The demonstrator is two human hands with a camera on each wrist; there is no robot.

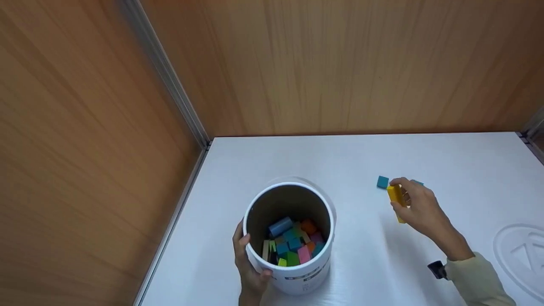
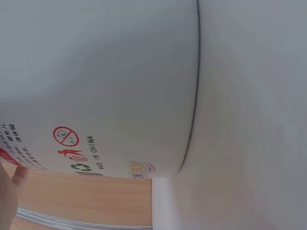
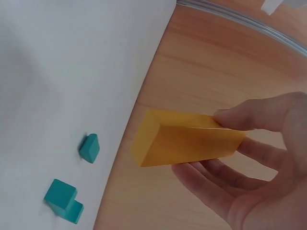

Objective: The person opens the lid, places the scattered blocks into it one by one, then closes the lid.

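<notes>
My right hand (image 1: 418, 208) pinches a long yellow block (image 1: 396, 197) between thumb and fingers, above the table. The right wrist view shows the yellow block (image 3: 192, 139) from closer, its square end facing left. Near that hand lie teal blocks (image 1: 382, 182), one of them partly hidden behind the hand. My left hand (image 1: 250, 270) grips the side of a white bucket (image 1: 308, 280), its fingers at the rim. Inside the bucket are many coloured blocks (image 1: 293, 242). Printed marks show on the bucket (image 2: 120, 96) in the left wrist view.
A translucent round lid (image 1: 525, 255) lies flat on the white table (image 1: 357, 157) at the right. Wooden panels (image 1: 340, 68) stand behind the table and along its left side, with a metal strip (image 1: 170, 68) at the corner.
</notes>
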